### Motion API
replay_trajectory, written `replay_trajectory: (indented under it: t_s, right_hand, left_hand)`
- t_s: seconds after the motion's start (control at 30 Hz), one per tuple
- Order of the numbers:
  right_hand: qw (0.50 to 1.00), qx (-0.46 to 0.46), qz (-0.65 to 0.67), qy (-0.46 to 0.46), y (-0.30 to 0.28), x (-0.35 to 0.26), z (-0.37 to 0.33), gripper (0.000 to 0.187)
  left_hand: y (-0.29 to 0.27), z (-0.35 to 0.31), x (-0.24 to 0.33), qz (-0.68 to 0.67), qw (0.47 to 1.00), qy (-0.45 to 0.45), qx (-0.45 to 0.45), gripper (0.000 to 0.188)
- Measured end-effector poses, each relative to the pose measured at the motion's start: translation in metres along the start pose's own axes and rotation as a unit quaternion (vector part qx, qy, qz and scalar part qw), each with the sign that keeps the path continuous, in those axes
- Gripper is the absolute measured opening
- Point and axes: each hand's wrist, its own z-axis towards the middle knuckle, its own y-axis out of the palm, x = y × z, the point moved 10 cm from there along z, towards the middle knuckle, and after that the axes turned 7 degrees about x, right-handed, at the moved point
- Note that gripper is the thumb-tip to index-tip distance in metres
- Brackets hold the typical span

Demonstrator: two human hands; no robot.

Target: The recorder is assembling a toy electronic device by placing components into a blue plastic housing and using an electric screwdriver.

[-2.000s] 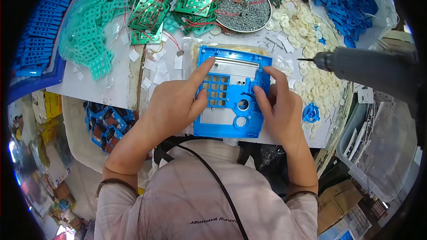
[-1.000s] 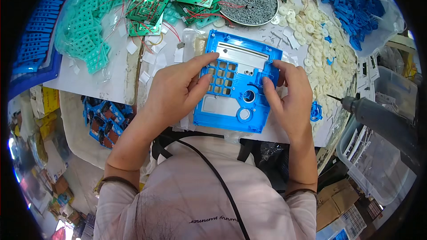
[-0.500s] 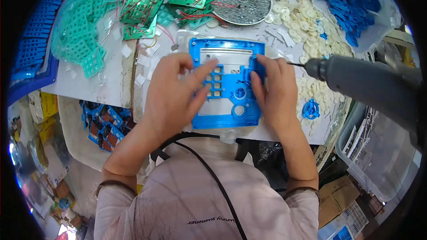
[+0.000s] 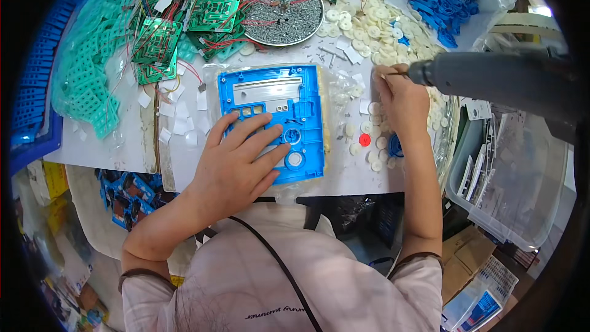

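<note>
A blue plastic housing panel (image 4: 312, 124) lies in front of me with its ribbed inner side up, showing square button openings, round rings and a clear window strip. My left hand (image 4: 236, 163) rests spread on its lower left part, covering some of the button openings. My right hand (image 4: 402, 101) is off the panel, over the white plastic discs (image 4: 373, 37) on the right. Its fingers are bent together around the bit end of a grey electric screwdriver (image 4: 485, 77). Whether they grip the bit or a small part is hidden.
A round tray of screws (image 4: 286, 21) and wired green circuit boards (image 4: 215, 9) are at the back. Mint-green button pads (image 4: 89, 61) lie left, a bag of blue parts (image 4: 442, 0) back right. A red disc (image 4: 364, 140) lies near a clear bin (image 4: 510, 178).
My right hand has left the panel's right edge and moved right to the screwdriver tip. The left hand has settled flat on the panel. The whole view has shifted, and a red disc now shows.
</note>
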Motion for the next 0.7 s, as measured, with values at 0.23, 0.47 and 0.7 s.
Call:
replay_trajectory:
  t_s: [0.23, 0.47, 0.7]
  right_hand:
    - [0.968, 0.025, 0.198, 0.150, -0.014, -0.007, -0.010, 0.010]
    - [0.904, -0.023, 0.399, 0.155, -0.037, -0.123, -0.038, 0.007]
    - [0.959, 0.060, 0.265, 0.075, -0.030, -0.151, -0.042, 0.018]
  left_hand:
    - [0.000, -0.004, -0.002, -0.014, 1.000, -0.012, 0.016, 0.037]
    - [0.001, -0.003, 0.001, 0.014, 1.000, 0.012, 0.017, 0.034]
    - [0.004, -0.006, -0.004, -0.001, 1.000, 0.006, 0.018, 0.039]
